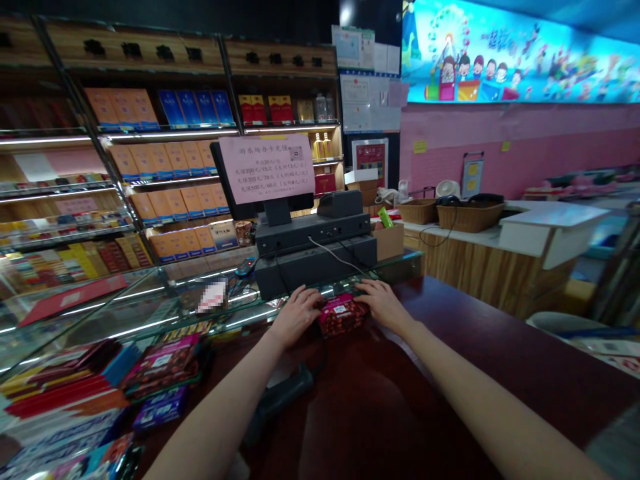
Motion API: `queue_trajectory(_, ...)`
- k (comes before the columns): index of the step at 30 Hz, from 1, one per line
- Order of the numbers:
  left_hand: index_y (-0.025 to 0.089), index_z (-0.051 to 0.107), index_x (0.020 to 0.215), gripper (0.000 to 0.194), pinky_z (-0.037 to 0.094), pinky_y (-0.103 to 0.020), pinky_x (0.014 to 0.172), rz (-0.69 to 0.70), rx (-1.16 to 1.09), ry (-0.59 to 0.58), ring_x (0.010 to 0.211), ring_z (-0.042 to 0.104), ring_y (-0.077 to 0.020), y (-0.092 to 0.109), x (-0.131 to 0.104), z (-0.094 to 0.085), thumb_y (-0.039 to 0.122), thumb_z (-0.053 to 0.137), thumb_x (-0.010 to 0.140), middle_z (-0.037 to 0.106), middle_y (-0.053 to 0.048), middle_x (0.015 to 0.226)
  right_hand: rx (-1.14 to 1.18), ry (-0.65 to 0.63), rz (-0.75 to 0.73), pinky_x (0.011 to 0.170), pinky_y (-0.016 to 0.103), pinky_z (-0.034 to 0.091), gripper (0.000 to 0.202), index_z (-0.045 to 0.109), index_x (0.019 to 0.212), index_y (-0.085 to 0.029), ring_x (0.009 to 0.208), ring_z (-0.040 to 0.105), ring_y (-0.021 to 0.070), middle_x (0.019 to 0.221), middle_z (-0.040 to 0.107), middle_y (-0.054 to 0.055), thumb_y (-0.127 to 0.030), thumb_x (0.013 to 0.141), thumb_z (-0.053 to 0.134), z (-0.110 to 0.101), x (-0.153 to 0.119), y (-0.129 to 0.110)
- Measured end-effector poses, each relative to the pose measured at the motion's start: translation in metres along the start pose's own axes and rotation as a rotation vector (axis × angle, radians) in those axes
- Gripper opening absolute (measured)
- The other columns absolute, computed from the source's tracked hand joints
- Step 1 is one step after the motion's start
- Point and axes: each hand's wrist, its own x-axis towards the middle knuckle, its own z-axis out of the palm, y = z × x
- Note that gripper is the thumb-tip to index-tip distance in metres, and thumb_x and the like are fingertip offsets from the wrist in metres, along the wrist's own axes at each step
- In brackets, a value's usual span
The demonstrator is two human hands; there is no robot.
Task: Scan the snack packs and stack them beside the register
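A chocolate bar pack [343, 315], magenta above and brown below with nuts pictured on it, lies near the far edge of the dark red counter [380, 393]. My left hand [299, 313] grips its left end with curled fingers. At the right end, my right hand [384, 303] holds it the same way, fingers bent over the edge. Below my left forearm a dark handheld scanner [285, 397] rests on the counter. Further left, a similar chocolate pack [165, 360] tops a pile, with a purple pack [160, 407] in front.
Behind my hands stand a dark cash register [315, 257] and a monitor with a pink paper sign [267, 167]. A glass display case [185, 320] runs to the left. Bagged snacks [65, 400] crowd the left counter. Wicker baskets [470, 217] sit at the right back.
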Motion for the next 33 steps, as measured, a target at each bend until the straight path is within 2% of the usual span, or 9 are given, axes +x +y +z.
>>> queue_trajectory(7,0.032,0.069,0.113,0.022,0.026,-0.049,0.119,-0.046,0.053,0.023,0.136,0.044,-0.0217,0.0,-0.016,-0.018,0.026,0.059,0.094,0.053,-0.003,0.143,-0.026,-0.008,0.001,0.11,0.05,0.031,0.048,0.072,0.12,-0.026,0.134,0.046,0.0278,0.139,0.062,0.009,-0.003,0.085,0.048,-0.016,-0.005,-0.015)
queue_trajectory(14,0.032,0.068,0.116,0.025,0.026,-0.048,0.12,-0.108,0.085,0.031,0.139,0.041,-0.0223,-0.009,-0.052,-0.04,0.025,0.061,0.092,0.05,-0.003,0.147,-0.044,-0.006,-0.034,0.11,0.052,0.031,0.048,0.072,0.118,-0.028,0.135,0.047,0.028,0.14,0.061,0.008,-0.003,0.086,0.048,-0.02,-0.005,-0.041)
queue_trajectory(19,0.028,0.068,0.115,0.023,0.028,-0.049,0.119,-0.199,0.105,0.024,0.138,0.042,-0.0233,-0.021,-0.097,-0.064,0.026,0.059,0.094,0.052,-0.004,0.145,-0.029,0.002,-0.1,0.11,0.052,0.032,0.051,0.072,0.119,-0.027,0.135,0.047,0.0279,0.139,0.062,0.008,-0.001,0.084,0.047,-0.02,0.004,-0.076)
queue_trajectory(24,0.029,0.068,0.117,0.026,0.027,-0.049,0.12,-0.284,0.108,-0.007,0.14,0.039,-0.0244,-0.033,-0.152,-0.085,0.024,0.061,0.092,0.049,-0.006,0.147,0.015,0.016,-0.197,0.111,0.055,0.033,0.049,0.072,0.118,-0.027,0.135,0.048,0.0279,0.138,0.063,0.008,-0.002,0.085,0.045,-0.01,0.02,-0.116)
queue_trajectory(33,0.028,0.07,0.11,0.024,0.027,-0.051,0.12,-0.453,0.16,-0.03,0.136,0.043,-0.0254,-0.053,-0.243,-0.11,0.02,0.064,0.088,0.052,-0.007,0.144,0.1,-0.012,-0.294,0.112,0.055,0.032,0.051,0.073,0.116,-0.028,0.134,0.049,0.0256,0.137,0.064,0.008,0.0,0.086,0.042,0.005,0.058,-0.194)
